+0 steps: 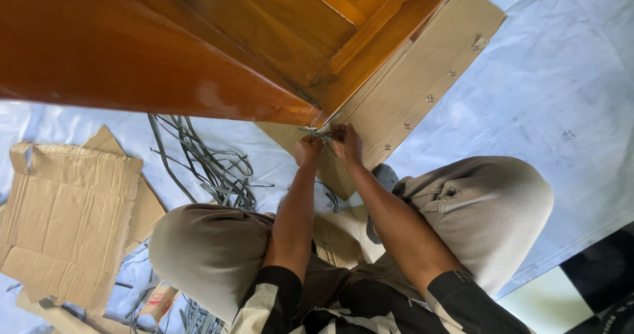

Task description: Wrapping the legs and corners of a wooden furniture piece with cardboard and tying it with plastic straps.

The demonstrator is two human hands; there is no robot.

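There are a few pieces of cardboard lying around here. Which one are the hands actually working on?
The long cardboard strip under the wooden furniture's edge: both the left hand and right hand meet at its near end. The flattened cardboard at far left lies untouched.

Bare forearms, both, down to the left hand (308, 150) and right hand (346, 144). Black sleeves pushed up above the elbows, the left sleeve (272, 288) carrying a pale cream stripe along its outer side, the right sleeve (462, 297) plain black with a small mark near its edge. Loose khaki-grey trousers (489, 208), creased, with a stitched pocket seam and a belt loop just beside the right sleeve. Grey shoe or sock toe (386, 175) showing between the trousers and the right forearm. No rings, watch or gloves visible.
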